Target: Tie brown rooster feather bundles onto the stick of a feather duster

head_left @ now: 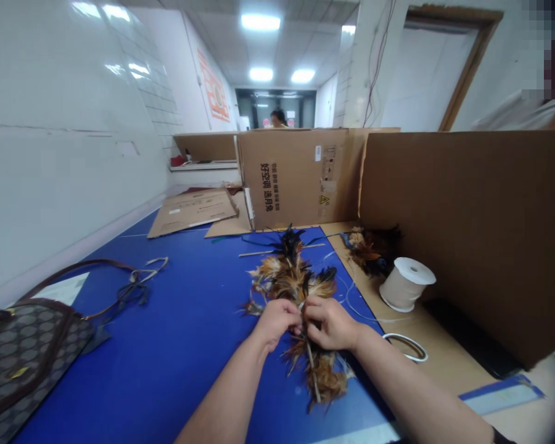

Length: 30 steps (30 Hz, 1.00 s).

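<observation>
A feather trim [282, 277] lies lengthwise on the blue tabletop, with brown, tan and black feathers fanned out along it. A thin pale strip [312, 364] runs down its near part. My left hand [277, 322] pinches the middle of the trim from the left, fingers curled. Close beside it, my right hand [328, 320] is closed on the same spot from the right. The fingertips nearly meet and cover what lies between them. A thin stick [259, 253] rests crosswise by the trim's far end.
Right of the trim are a white spool [407, 283], a white ring [406, 346] and a loose feather bunch [374, 246]. Tall cardboard panels [300, 179] stand behind and at right. A patterned handbag [32, 351] sits at left. Flat cardboard [194, 209] lies at the back.
</observation>
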### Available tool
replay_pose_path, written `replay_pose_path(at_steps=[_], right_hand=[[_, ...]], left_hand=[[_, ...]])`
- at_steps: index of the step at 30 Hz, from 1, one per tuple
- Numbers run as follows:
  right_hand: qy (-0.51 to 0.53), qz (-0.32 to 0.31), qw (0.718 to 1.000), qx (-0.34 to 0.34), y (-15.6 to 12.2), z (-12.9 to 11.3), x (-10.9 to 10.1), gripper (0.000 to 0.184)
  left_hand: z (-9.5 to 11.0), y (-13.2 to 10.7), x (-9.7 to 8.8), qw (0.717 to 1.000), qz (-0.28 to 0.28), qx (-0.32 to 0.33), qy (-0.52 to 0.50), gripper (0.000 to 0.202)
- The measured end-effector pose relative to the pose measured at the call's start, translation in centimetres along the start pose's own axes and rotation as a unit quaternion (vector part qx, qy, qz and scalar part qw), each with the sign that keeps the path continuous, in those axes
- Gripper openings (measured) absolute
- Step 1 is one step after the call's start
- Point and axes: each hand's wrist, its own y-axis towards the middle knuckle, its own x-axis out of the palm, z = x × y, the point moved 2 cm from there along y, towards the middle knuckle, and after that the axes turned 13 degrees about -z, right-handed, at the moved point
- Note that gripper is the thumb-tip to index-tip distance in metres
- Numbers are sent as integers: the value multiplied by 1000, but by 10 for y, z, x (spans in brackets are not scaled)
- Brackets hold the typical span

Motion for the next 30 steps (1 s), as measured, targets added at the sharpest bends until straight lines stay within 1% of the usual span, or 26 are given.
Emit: replay_pose_path(at_steps=[2,6,8,9,13,15,17,19,22,24,25,27,28,30], right_hand=[[21,6,1000,4,-1,0,2,12],[84,58,995,17,1,6,10,25],[97,69,993,26,2,10,13,30],[98,68,992,29,3,13,15,32],[118,52,991,42,4,21,19,42],[133,50,989,48,4,24,21,40],[142,53,987,52,5,26,22,34],[149,58,986,51,6,27,24,30],[167,69,982,46,8,28,23,26],[183,77,979,42,8,30,22,22],[192,80,977,40,8,31,22,19],[211,80,973,36,8,32,21,14],[222,79,971,35,7,33,20,12],[246,74,966,35,6,33,19,12]], left_hand=[[0,0,-1,999,-3,11,39,11],[-2,0,-3,993,-15,26,117,8],[-1,1,-4,982,-19,55,181,5],[0,1,-4,972,-20,79,220,4],[4,-1,-1,915,-28,185,359,13],[5,-3,1,882,-20,223,414,16],[6,-6,3,848,-14,263,461,19],[8,-9,5,807,-18,312,501,21],[13,-15,11,730,-27,385,564,23],[17,-19,16,683,-27,422,596,23],[18,-21,19,664,-25,437,606,23],[21,-24,23,640,-19,463,612,22],[22,-25,24,636,-14,471,611,22],[22,-25,24,637,-4,478,605,22]])
